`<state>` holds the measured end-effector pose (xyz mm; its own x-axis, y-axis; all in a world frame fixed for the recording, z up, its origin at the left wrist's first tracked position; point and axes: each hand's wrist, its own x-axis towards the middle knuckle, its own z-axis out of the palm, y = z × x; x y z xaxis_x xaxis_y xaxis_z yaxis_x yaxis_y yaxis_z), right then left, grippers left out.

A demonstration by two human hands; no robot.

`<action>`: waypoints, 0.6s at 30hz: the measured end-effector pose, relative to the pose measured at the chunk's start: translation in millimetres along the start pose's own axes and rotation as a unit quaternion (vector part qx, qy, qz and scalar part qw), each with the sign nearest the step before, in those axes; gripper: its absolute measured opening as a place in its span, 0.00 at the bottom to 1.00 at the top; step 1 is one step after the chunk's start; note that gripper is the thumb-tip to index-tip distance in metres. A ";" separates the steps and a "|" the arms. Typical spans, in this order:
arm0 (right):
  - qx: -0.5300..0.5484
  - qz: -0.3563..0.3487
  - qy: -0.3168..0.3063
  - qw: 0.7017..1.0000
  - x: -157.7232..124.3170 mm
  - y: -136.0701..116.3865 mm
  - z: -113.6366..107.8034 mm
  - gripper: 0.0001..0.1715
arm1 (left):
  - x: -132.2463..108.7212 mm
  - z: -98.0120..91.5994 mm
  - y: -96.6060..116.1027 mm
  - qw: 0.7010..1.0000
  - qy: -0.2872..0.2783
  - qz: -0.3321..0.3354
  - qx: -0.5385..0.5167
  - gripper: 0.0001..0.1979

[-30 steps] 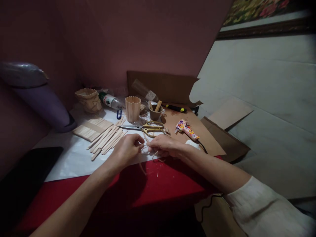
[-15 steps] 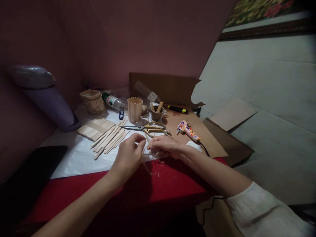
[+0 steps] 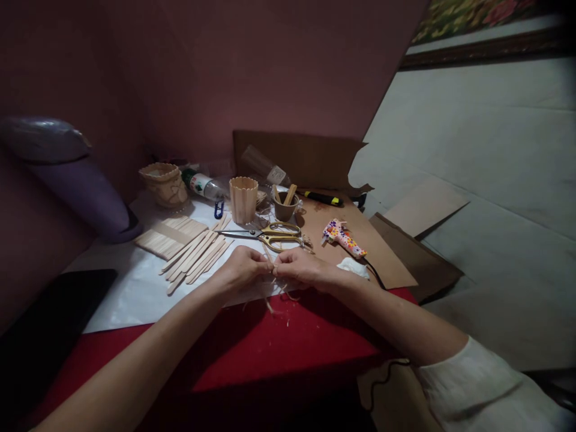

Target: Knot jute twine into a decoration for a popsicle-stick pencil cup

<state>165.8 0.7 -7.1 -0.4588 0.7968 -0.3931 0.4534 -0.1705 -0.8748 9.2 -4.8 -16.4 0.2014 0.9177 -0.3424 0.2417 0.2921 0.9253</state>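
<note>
My left hand (image 3: pixel 243 270) and my right hand (image 3: pixel 300 269) meet fingertip to fingertip over the near edge of the white paper sheet (image 3: pixel 135 288). Both pinch a thin piece of tan twine (image 3: pixel 269 303), whose loose ends hang down onto the red table (image 3: pixel 270 342). Just beyond my fingers lie gold-handled scissors (image 3: pixel 270 234). A row of wooden craft sticks (image 3: pixel 195 255) lies to the left of my left hand.
A stick-built cup (image 3: pixel 243 199), a small brown pot (image 3: pixel 285 208), a woven basket (image 3: pixel 164 183), a plastic bottle (image 3: pixel 202 185), a patterned glue gun (image 3: pixel 342 236) on cardboard (image 3: pixel 360 258), and a purple rolled object (image 3: pixel 76 180) stand around. A dark slab (image 3: pixel 49 318) lies at left.
My two hands have come closer together, fingertips now touching around the twine, and moved slightly away from me. The rest of the table is unchanged.
</note>
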 end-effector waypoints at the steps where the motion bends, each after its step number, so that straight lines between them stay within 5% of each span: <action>1: -0.029 -0.004 0.018 0.999 -0.2 0.1 -0.7 0.05 | 0.1 0.7 -1.5 1.000 0.012 0.005 -0.004 0.06; 9: -0.053 -0.020 -0.016 0.998 -1.3 6.8 -15.4 0.07 | -0.9 7.1 -6.7 0.998 0.037 -0.012 -0.051 0.05; 15: -0.164 -0.093 0.082 0.979 6.1 12.4 -24.3 0.03 | -2.2 8.4 -4.4 0.998 0.047 -0.010 -0.043 0.05; 18: -0.156 -0.101 0.077 0.980 6.5 10.7 -26.1 0.02 | -2.0 8.5 -4.2 0.998 0.051 -0.003 -0.042 0.05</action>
<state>187.6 19.1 -11.6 -0.4539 0.8779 -0.1528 0.5882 0.1664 -0.7914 15.9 -10.1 -21.0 0.1013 0.9372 -0.3338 0.1614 0.3156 0.9351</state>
